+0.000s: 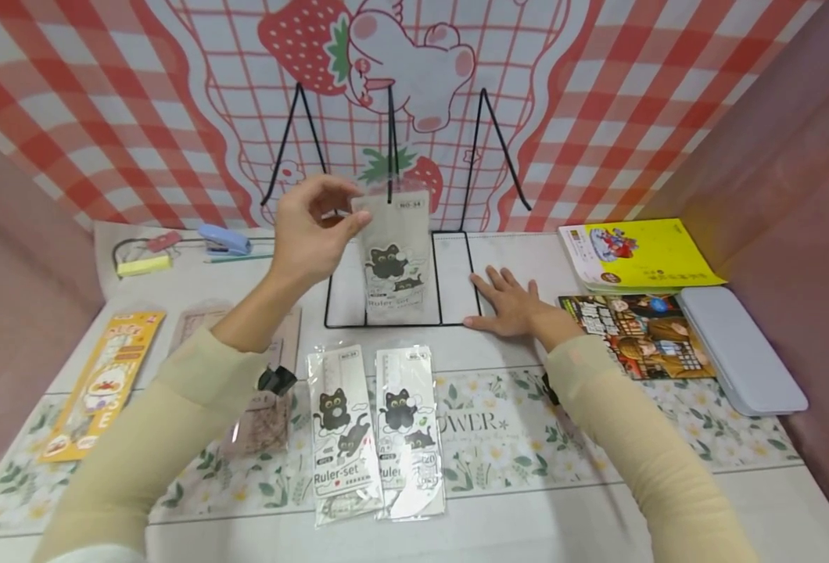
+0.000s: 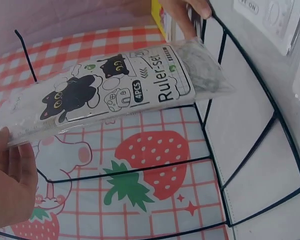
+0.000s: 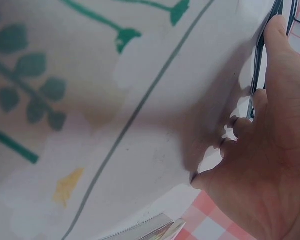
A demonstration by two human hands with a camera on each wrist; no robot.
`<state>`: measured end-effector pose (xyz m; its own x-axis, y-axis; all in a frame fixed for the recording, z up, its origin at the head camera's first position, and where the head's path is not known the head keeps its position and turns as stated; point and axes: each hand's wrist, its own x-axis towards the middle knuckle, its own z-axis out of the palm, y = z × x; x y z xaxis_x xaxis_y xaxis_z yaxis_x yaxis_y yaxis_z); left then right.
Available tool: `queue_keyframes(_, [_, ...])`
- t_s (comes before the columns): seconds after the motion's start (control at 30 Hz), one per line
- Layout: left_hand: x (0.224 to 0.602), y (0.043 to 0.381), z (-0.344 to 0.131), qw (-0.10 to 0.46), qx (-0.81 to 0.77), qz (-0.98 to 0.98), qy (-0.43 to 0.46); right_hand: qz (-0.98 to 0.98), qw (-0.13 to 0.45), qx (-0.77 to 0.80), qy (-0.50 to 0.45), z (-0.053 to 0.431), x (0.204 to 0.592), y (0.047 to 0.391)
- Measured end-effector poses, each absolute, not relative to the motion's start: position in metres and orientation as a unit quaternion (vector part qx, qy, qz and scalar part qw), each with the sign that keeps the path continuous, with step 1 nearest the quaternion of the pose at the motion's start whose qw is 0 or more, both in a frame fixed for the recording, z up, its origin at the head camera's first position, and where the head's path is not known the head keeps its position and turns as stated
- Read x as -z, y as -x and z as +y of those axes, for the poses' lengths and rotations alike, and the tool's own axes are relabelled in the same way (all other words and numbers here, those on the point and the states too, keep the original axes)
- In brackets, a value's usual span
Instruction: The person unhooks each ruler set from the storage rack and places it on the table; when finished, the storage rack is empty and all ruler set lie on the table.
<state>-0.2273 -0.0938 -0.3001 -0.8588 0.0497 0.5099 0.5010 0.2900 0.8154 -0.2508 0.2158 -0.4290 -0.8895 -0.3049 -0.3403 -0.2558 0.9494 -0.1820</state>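
Observation:
Between thumb and fingers my left hand point(image 1: 319, 227) pinches the upper left edge of a clear-wrapped ruler set point(image 1: 396, 258) printed with black cats. The package hangs upright at the middle prong of a black wire rack point(image 1: 439, 281); whether the prong passes through its hole I cannot tell. In the left wrist view the ruler set point(image 2: 115, 90) extends away from the fingertips. My right hand point(image 1: 513, 305) lies spread on the table, its fingertips and thumb touching the right side of the rack's base. Two more ruler sets point(image 1: 344, 430) lie side by side in front of the rack.
On the left are an orange package point(image 1: 108, 383), a pinkish package point(image 1: 199, 328), a blue stapler point(image 1: 224, 240) and a yellow block point(image 1: 144, 267). A yellow book point(image 1: 643, 254), a dark comic-style book point(image 1: 640, 336) and a pale case point(image 1: 741, 352) lie at the right.

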Motion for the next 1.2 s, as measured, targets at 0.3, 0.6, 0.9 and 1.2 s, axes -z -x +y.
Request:
queue_keyframes(0.3, [0.297,0.207,-0.096,0.166,0.615,-0.746,0.196,0.969,0.192,0.064,0.141,0.217,0.428,0.252])
queue_keyframes(0.6, [0.298,0.187,-0.091,0.17,0.646,-0.703,0.243,0.97,0.185,0.061,0.148,0.218,0.428,0.253])
queue_keyframes(0.9, [0.328,0.175,-0.062,-0.081,0.678,-0.72,0.124,0.97,0.189,0.045,0.149,0.218,0.427,0.254])
queue_keyframes(1.2, [0.378,0.171,-0.032,-0.251,0.676,-0.69,0.06,0.97,0.19,0.032,0.15,0.216,0.43,0.253])
